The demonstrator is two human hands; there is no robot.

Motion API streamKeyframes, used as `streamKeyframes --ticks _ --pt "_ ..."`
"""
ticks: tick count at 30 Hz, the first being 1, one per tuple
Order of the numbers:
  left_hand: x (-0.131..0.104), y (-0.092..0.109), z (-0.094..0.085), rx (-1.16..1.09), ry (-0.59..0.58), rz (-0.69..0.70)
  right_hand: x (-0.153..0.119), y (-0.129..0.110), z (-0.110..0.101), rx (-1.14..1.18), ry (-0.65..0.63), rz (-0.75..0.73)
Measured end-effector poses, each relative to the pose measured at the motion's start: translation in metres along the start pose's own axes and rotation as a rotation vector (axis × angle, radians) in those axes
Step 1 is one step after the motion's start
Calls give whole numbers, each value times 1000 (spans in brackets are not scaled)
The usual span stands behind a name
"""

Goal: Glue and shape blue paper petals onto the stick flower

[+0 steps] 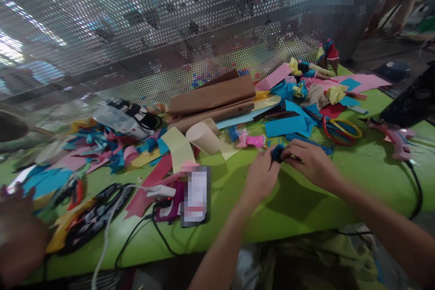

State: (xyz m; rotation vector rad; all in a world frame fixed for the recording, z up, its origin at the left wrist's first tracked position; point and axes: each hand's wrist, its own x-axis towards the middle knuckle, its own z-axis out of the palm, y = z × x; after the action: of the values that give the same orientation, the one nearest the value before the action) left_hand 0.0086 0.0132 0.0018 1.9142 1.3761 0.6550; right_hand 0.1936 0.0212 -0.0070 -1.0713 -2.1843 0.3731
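A small dark blue rolled piece [277,152], apparently paper, is pinched between my two hands above the green table [234,217]. My left hand [262,173] grips it from the left, fingers closed. From the right, my right hand [311,161] has its fingertips pressed together at the piece's edge. Just behind them lie blue paper strips [285,126] and a small pink item [254,140]. Scissors with red and yellow handles [341,131] rest beyond my right hand. Farther right stands a pink glue gun [397,140] with a black cord.
A phone [195,197] lies by a magenta power strip [171,206] with cables. Brown paper rolls [212,95] and paper scraps [316,95] line the back, before a perforated metal screen [142,22]. Another person's hand [20,231] is at left, near a black-and-yellow item [91,217].
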Motion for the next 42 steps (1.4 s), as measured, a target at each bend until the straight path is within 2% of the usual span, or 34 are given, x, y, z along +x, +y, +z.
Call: streamKeyframes --ticks 3,9,12,20,23,28,35,42 --pt "1 -1 -2 -76 -7 -9 0 0 0 7 -11 2" --pt "3 -5 -8 -243 -115 -75 -1 2 0 5 -15 -5" --pt "2 -7 -9 -258 -130 -86 -2 2 1 -1 -9 6" --pt "0 -2 -4 -180 -39 -41 -2 3 2 -14 -12 12" --pt "-2 0 1 -167 34 -7 -2 4 3 -6 -6 13" --pt "-3 4 9 -115 124 -49 -2 3 4 -15 10 21" --pt "-1 7 7 -83 116 -88 0 1 2 -1 2 36" --pt "1 2 0 -119 61 -66 0 4 5 7 10 15"
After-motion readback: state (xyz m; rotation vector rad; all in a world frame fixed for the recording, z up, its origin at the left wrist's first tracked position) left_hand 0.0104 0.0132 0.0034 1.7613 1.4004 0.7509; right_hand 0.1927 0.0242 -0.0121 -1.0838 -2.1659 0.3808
